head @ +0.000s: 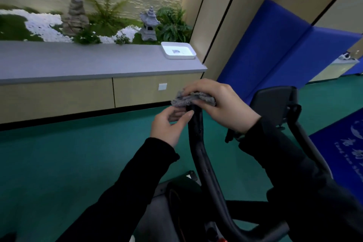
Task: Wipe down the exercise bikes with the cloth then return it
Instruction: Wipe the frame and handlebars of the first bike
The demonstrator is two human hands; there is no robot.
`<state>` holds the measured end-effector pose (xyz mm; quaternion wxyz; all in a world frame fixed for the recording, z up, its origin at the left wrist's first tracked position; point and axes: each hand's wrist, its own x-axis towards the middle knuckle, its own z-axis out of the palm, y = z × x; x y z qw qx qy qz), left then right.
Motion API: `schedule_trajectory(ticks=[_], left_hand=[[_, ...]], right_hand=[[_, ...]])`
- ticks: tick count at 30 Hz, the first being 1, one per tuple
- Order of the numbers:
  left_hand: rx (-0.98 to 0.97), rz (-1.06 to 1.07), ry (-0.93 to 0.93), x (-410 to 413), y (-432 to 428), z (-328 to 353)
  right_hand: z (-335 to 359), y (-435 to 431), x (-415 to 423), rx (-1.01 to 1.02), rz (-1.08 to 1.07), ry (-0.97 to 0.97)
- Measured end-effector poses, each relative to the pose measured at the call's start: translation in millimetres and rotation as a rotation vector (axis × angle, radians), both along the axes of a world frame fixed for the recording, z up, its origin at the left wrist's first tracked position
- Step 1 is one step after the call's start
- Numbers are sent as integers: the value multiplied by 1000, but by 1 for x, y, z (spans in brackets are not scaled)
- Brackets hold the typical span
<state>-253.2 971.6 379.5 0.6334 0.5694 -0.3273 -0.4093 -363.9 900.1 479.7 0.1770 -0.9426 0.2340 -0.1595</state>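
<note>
A grey cloth (188, 100) lies folded over the top end of the black left handlebar (198, 143) of an exercise bike. My right hand (222, 104) covers the cloth from above and grips it against the bar end. My left hand (170, 125) sits just below, its thumb and fingers curled at the cloth's lower edge beside the bar. The bike's dark console (275, 104) stands to the right, partly behind my right wrist. The right handlebar (306, 143) runs under my right sleeve.
A long grey counter (78, 63) runs along the back with a white tray (177, 50) at its right end. Behind it are plants and stone ornaments. Blue mats (275, 49) lean on the wall at right. Green floor (59, 163) spreads to the left.
</note>
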Motion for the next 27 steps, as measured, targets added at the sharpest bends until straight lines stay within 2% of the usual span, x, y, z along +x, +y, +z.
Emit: schedule_trajectory(ticks=[5, 9, 12, 16, 22, 27], left_hand=[[-21, 65, 72, -1, -4, 3], [-56, 53, 90, -1, -4, 0], [-58, 58, 104, 0, -5, -2], [-51, 48, 109, 1, -6, -4], [-68, 62, 132, -4, -3, -5], [-79, 76, 127, -5, -3, -7]], right_hand=[[-1, -8, 3, 77, -110, 35], [-4, -5, -11, -39, -246, -2], [-5, 4, -13, -98, -218, -64], [-6, 4, 7, 13, -165, -57], [-11, -6, -5, 102, -324, -43], [-26, 18, -4, -59, -403, -204]])
